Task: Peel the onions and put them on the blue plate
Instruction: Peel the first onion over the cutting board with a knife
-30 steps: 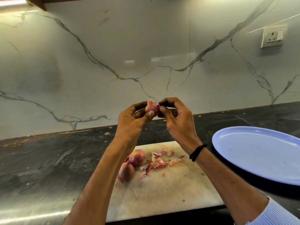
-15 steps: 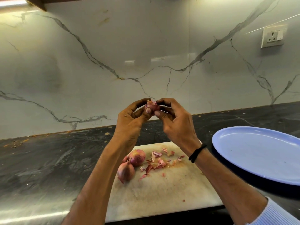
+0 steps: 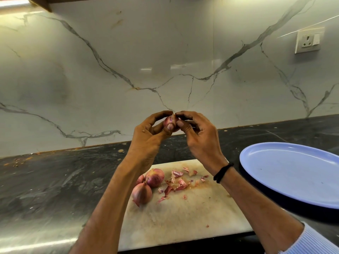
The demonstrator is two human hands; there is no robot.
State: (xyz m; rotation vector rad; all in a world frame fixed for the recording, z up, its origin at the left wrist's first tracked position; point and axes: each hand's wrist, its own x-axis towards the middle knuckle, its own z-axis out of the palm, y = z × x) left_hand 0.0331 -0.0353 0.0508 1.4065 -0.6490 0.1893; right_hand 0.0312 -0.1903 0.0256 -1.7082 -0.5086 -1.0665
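Above the cutting board [image 3: 183, 217] I see both hands together as before: the left hand [image 3: 146, 136] grips the small onion [image 3: 169, 121], the right hand [image 3: 200, 136] pinches its top. The other onions [image 3: 154, 177] and peel scraps [image 3: 176, 182] lie unmoved on the board, the blue plate [image 3: 293, 173] just right of it.
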